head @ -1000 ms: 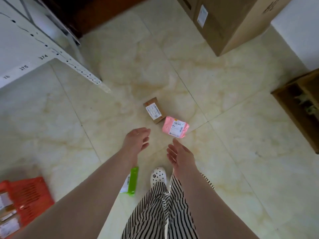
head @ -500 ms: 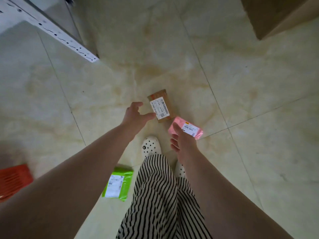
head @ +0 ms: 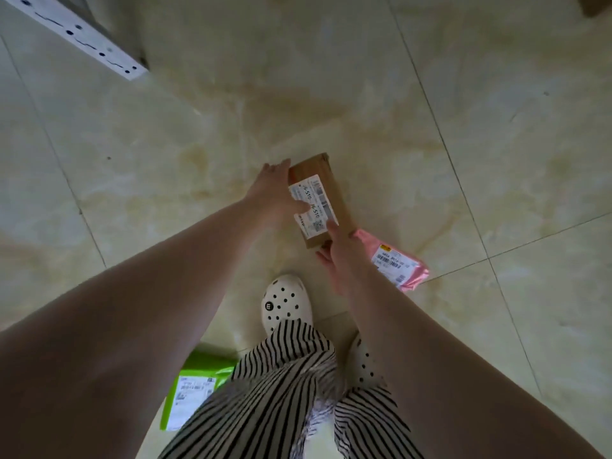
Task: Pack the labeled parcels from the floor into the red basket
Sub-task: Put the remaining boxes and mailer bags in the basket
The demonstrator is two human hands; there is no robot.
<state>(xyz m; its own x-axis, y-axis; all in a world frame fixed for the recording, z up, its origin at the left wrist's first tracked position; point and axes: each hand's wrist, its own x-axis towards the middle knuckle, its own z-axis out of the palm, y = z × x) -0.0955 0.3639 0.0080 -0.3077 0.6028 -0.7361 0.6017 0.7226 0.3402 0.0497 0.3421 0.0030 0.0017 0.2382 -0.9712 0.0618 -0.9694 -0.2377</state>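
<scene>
The brown cardboard parcel [head: 323, 197] lies label-up on the floor [head: 463, 127], mid-tile, just ahead of my feet. My left hand [head: 276, 190] clasps its left long side, thumb on the label; my right hand [head: 341, 256] closes on its near end, fingers partly under. I judge the lift is beginning, not done. The pink parcel [head: 395, 260] touches the box's near right corner; the green parcel [head: 190, 389] lies behind my left shoe [head: 286, 301]. The red basket is out of view, so three parcels at least remain to pack.
</scene>
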